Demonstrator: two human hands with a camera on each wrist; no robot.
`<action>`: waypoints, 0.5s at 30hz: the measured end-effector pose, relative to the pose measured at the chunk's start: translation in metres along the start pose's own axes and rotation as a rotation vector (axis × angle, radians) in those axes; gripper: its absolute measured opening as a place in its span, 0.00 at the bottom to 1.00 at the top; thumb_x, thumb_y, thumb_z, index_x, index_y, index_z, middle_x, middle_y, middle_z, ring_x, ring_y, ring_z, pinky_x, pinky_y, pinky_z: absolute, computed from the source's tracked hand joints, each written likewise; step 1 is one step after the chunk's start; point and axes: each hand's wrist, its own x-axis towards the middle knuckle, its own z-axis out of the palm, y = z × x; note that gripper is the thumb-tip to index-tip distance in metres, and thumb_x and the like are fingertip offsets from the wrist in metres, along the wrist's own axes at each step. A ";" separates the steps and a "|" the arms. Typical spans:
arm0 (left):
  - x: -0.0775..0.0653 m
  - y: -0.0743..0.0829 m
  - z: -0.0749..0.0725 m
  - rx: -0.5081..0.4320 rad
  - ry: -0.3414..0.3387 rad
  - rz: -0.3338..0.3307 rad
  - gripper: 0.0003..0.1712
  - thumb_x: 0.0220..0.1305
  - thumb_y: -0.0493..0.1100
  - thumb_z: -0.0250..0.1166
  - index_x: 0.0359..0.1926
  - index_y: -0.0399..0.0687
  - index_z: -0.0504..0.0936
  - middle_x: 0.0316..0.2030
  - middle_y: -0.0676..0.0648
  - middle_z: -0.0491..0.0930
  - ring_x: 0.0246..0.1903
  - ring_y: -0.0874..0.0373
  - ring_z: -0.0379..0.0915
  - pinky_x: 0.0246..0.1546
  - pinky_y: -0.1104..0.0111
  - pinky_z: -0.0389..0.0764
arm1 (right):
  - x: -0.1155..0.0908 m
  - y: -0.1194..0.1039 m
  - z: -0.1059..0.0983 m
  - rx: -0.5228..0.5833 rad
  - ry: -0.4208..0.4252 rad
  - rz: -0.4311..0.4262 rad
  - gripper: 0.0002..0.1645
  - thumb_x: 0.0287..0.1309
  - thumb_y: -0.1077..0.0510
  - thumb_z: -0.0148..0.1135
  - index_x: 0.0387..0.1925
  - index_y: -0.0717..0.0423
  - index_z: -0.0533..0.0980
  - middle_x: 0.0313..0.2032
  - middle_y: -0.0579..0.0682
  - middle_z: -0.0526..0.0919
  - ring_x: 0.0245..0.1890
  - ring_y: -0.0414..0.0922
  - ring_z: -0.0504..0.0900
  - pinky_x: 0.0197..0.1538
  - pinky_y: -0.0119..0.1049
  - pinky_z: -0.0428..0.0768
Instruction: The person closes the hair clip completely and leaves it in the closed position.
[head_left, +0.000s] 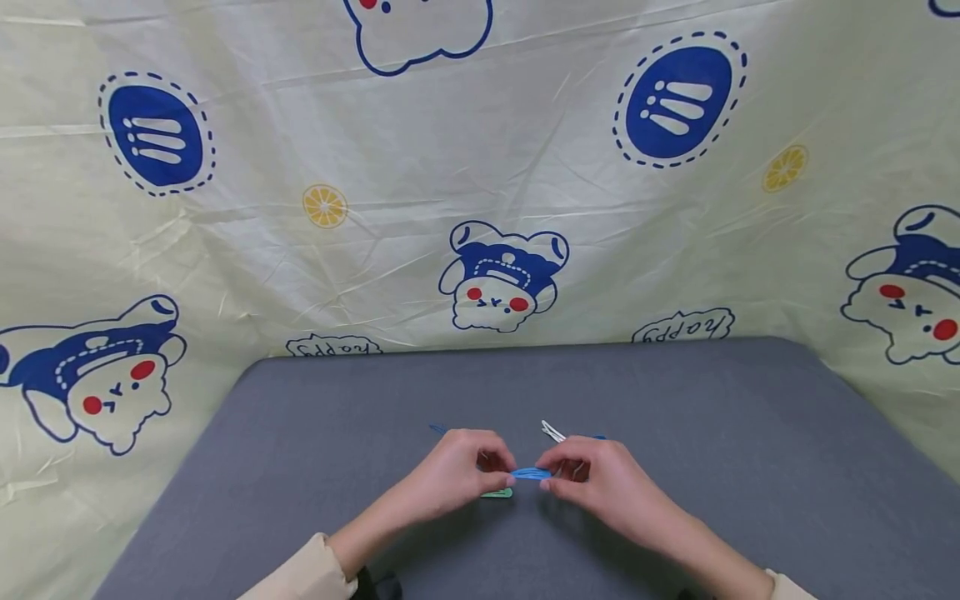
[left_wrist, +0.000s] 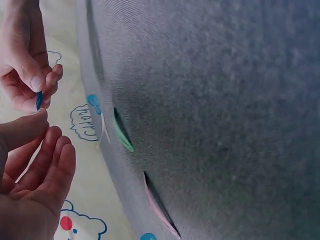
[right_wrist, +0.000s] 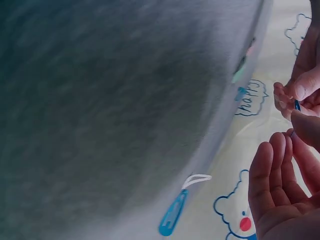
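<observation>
A light blue snap hair clip is held level above the table between my two hands. My left hand pinches one end between thumb and fingertips. At the other end, my right hand grips it the same way. In the left wrist view the clip shows edge-on as a thin dark blue sliver between the fingertips. Under my left hand lies a green hair clip, partly covered. Beyond my right hand, a white clip stands out against the cloth.
A pink clip lies on the grey table, apart from the green one. Another blue clip rests against the white one. A printed curtain hangs behind the table's far edge.
</observation>
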 end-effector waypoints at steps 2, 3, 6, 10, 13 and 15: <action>0.003 -0.002 0.002 0.006 -0.018 -0.010 0.04 0.57 0.32 0.72 0.31 0.45 0.86 0.26 0.59 0.78 0.27 0.67 0.73 0.30 0.73 0.77 | 0.001 0.004 0.000 -0.012 -0.014 0.011 0.07 0.55 0.56 0.72 0.37 0.43 0.84 0.29 0.36 0.80 0.27 0.36 0.78 0.33 0.32 0.78; 0.005 -0.004 0.003 0.009 -0.027 -0.013 0.04 0.57 0.32 0.72 0.31 0.45 0.86 0.26 0.59 0.78 0.26 0.67 0.73 0.30 0.73 0.76 | 0.002 0.006 0.000 -0.019 -0.020 0.017 0.07 0.55 0.57 0.72 0.36 0.43 0.84 0.29 0.36 0.80 0.27 0.36 0.78 0.32 0.32 0.78; 0.010 -0.008 0.006 0.029 -0.059 -0.021 0.03 0.58 0.34 0.72 0.31 0.44 0.86 0.25 0.59 0.77 0.25 0.67 0.71 0.28 0.74 0.75 | 0.003 0.012 -0.001 -0.032 -0.040 0.028 0.07 0.55 0.58 0.72 0.36 0.44 0.84 0.27 0.36 0.80 0.26 0.36 0.78 0.31 0.32 0.77; 0.015 -0.013 0.011 0.045 -0.098 -0.034 0.02 0.58 0.35 0.72 0.30 0.43 0.85 0.24 0.59 0.76 0.23 0.68 0.70 0.25 0.74 0.74 | 0.005 0.018 -0.002 -0.036 -0.074 0.034 0.06 0.55 0.59 0.72 0.35 0.46 0.84 0.26 0.37 0.81 0.25 0.36 0.79 0.30 0.32 0.77; 0.018 -0.015 0.015 0.059 -0.109 -0.046 0.03 0.57 0.34 0.72 0.30 0.45 0.85 0.23 0.60 0.76 0.22 0.68 0.70 0.24 0.75 0.74 | 0.005 0.022 -0.003 -0.030 -0.102 0.044 0.06 0.55 0.60 0.72 0.35 0.47 0.84 0.26 0.37 0.82 0.26 0.36 0.80 0.31 0.32 0.77; 0.019 -0.015 0.017 0.068 -0.111 -0.053 0.04 0.57 0.34 0.72 0.29 0.46 0.85 0.22 0.59 0.76 0.22 0.68 0.71 0.24 0.75 0.74 | 0.006 0.025 -0.004 -0.028 -0.118 0.046 0.06 0.54 0.60 0.72 0.35 0.47 0.84 0.26 0.37 0.82 0.27 0.36 0.80 0.31 0.32 0.77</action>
